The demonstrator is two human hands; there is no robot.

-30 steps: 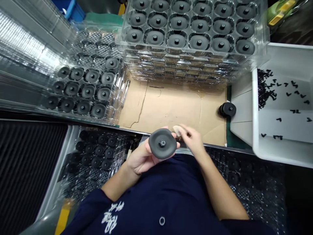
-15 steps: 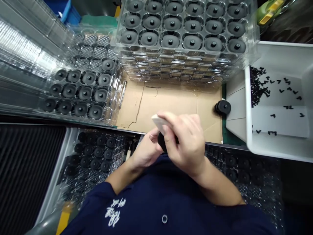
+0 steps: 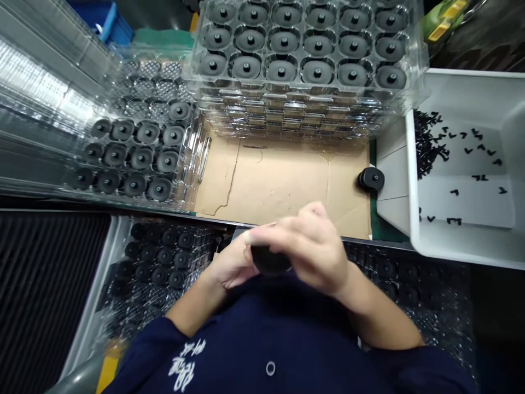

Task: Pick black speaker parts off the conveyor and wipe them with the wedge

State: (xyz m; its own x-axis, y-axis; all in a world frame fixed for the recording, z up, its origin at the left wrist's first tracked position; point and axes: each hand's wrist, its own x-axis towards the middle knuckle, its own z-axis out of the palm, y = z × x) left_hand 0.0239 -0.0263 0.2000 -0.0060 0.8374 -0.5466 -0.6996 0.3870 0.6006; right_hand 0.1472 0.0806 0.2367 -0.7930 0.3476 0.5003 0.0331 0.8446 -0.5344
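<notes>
Close to my body, my left hand (image 3: 233,262) is closed around a black round part (image 3: 269,260), which looks like the dark discs in the trays. My right hand (image 3: 314,249) is curled over the same part from the right, smeared by motion. A pale, flat-ended piece (image 3: 248,237) shows at the tip of its fingers; most of it is hidden, and its kind cannot be made out. Whether it touches the black part is not visible. A second black round part (image 3: 372,179) lies at the right edge of the cardboard (image 3: 283,175).
Stacked clear trays (image 3: 283,93) of black discs stand at the back. Another clear tray (image 3: 135,158), partly filled, sits at left. On the right is a white bin (image 3: 414,208) with small black pieces (image 3: 429,142). More filled trays (image 3: 159,257) lie below the table edge.
My right hand has swung down and rolled over the black part, so the pale piece is now mostly covered. My left hand has shifted slightly left and down.
</notes>
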